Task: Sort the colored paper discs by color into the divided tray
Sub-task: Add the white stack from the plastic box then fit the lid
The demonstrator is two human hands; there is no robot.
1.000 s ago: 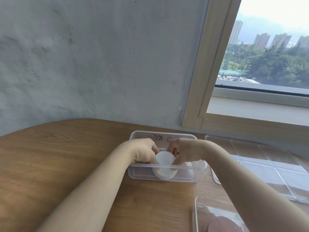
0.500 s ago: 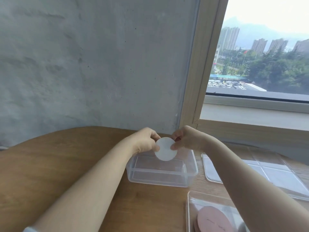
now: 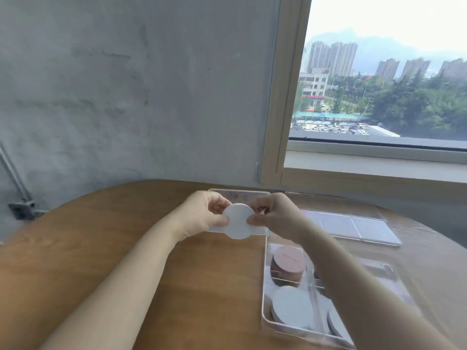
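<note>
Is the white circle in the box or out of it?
Out. Both hands, left hand and right hand, pinch the white disc by its edges, raised above the clear box.

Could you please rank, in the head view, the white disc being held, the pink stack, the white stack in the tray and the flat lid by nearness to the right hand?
From the right hand:
1. White disc, pinched at its left.
2. Pink stack, below it in the tray.
3. Flat lid, to its right; close to the pink stack's rank.
4. White stack, nearest the camera.

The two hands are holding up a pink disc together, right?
Not quite. The head view shows the left hand and right hand holding a white disc together. The pink discs sit in the divided tray.
</note>
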